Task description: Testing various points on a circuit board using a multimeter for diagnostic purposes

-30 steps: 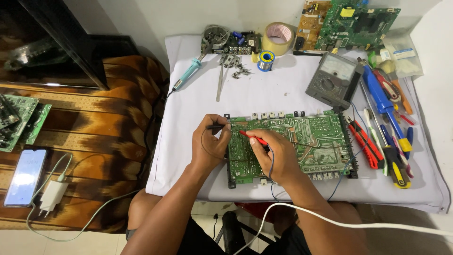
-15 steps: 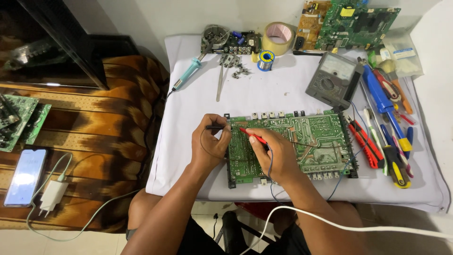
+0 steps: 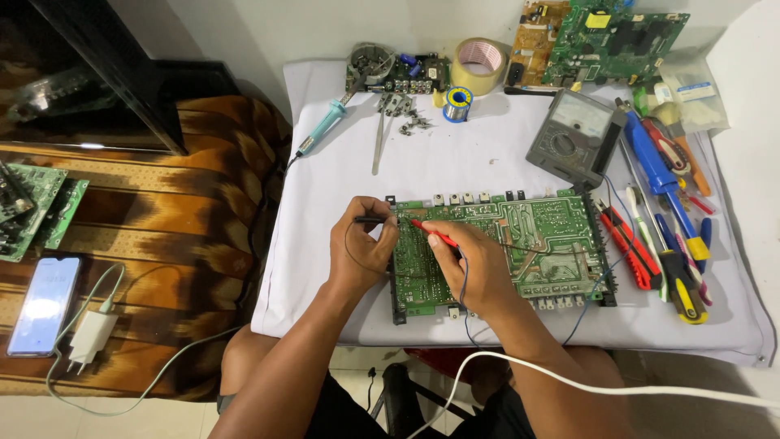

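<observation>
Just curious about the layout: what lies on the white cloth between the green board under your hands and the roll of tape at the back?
In the head view, between the circuit board and tape roll lies mostly bare white cloth, plus a small solder spool.

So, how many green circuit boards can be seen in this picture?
3, maybe more. One large green circuit board lies under both hands on the white table. A second board lies at the table's far right corner. A third board is at the left edge, partly cut off.

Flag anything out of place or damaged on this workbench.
Nothing looks damaged. The only untidy spot: small loose metal parts lie scattered on the white cloth beside the long steel tweezers.
</observation>
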